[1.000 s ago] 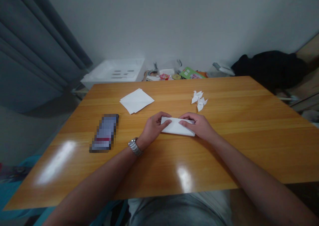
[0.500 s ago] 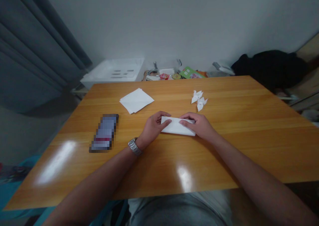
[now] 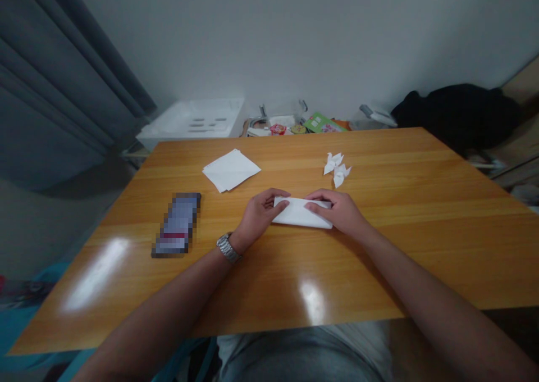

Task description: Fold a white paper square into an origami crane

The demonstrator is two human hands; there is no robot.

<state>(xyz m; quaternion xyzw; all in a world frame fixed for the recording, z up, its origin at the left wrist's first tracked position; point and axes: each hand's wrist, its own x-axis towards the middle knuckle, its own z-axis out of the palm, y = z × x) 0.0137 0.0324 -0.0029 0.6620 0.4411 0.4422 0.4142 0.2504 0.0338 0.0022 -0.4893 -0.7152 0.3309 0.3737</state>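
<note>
A folded white paper [image 3: 300,213] lies flat on the wooden table [image 3: 379,247] in front of me. My left hand [image 3: 256,219], with a metal watch on the wrist, pinches its left end between thumb and curled fingers. My right hand [image 3: 339,210] covers the right end, its fingers pressed down along the top edge. Both hands are closed on the sheet.
A small stack of white paper squares [image 3: 231,170] lies to the back left. Two folded white paper figures [image 3: 337,169] sit to the back right. A phone [image 3: 177,224] rests at the left. Behind the table are a white box [image 3: 193,122], clutter and a dark cloth heap [image 3: 458,115].
Almost nothing: both hands stay on the folded paper, shifted very slightly to the right.
</note>
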